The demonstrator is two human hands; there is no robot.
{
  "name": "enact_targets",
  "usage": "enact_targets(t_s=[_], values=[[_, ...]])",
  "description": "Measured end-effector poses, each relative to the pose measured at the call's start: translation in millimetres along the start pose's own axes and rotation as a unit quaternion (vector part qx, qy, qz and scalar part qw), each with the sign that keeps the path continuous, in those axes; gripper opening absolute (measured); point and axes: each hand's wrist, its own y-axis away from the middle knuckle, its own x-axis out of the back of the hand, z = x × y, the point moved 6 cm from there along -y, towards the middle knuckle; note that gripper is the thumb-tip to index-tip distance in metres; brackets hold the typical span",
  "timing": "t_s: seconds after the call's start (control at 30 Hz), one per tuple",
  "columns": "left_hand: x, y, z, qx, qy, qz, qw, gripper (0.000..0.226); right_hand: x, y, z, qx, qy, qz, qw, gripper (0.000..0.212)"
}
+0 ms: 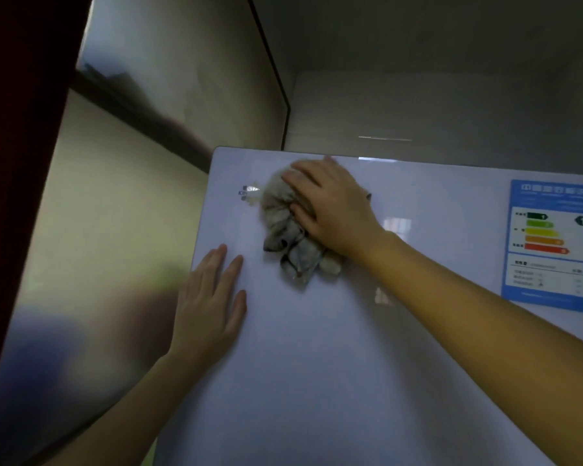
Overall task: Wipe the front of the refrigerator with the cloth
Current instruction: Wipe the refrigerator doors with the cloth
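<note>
The left hand [209, 307] lay flat and spread wide on the refrigerator door [334, 364], palm down, fingers together and holding nothing, right at the door's left edge. The door was a smooth, glossy pale-lavender panel with rounded upper corners, shiny enough to carry small window reflections. Much of its surface below and between the two forearms was bare. Farther up, the right hand [330, 210] pressed a crumpled grey-beige cloth [290, 237] against the door, fingers splayed over the bunched fabric; the cloth's wrinkled folds spilled out below and to the left of the palm. Just left of the cloth sat a small brand logo [249, 193], partly glared out and unreadable. Near the door's right edge, well apart from the cloth, a blue-bordered energy label [549, 243] with stacked green, yellow, orange and red bars was stuck flat. The cloth lay near the door's top edge. Left of the refrigerator stood a smooth, reflective wall panel [122, 230]; beyond the top edge lay a dim recess [418, 95] with plain grey surfaces
</note>
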Motion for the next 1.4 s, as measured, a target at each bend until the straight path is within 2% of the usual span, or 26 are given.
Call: enact_targets(t_s=[0.13, 0.27, 0.5, 0.67, 0.8, 0.9, 0.97, 1.23, 1.4], values=[[0.4, -1.8, 8.9, 0.035, 0.023, 0.008, 0.999, 0.057, 20.5, 0.3, 29.2, -0.083, 0.004, 0.036, 0.996, 0.045], [-0.2, -7.7, 26.6, 0.06, 0.047, 0.019, 0.997, 0.058, 38.2, 18.4, 52.1, -0.12, 0.018, 0.041, 0.992, 0.048], [-1.9, -18.4, 92.4, -0.041, 0.066, 0.016, 0.997, 0.054, 83.2, 67.9, 96.4, -0.117, 0.04, 0.084, 0.989, 0.044], [-2.9, -22.7, 137.2, -0.059, 0.085, 0.0, 0.995, 0.054, 101.5, 105.2, 114.5, -0.092, 0.05, 0.093, 0.99, 0.033], [-4.6, -20.7, 155.4, -0.066, 0.072, -0.013, 0.995, 0.054, 103.9, 134.1, 117.9, -0.113, 0.053, 0.056, 0.991, 0.046], [-6.5, -13.4, 156.7, -0.069, 0.052, -0.021, 0.996, 0.056, 101.4, 164.9, 106.2, -0.082, 0.041, 0.009, 0.996, 0.067], [-7.4, -6.5, 156.1, -0.066, 0.044, -0.025, 0.997, 0.057, 97.4, 192.5, 91.4, -0.048, 0.029, -0.011, 0.998, 0.074], [-10.0, 51.8, 186.5, -0.065, 0.039, -0.05, 0.996, 0.056, 72.7, 347.6, 5.2, 0.088, 0.034, -0.102, 0.99, 0.059], [-11.3, 61.9, 191.3, -0.08, 0.031, -0.057, 0.995, 0.056, 82.3, 344.6, 8.7, 0.102, 0.033, -0.099, 0.989, 0.046]])
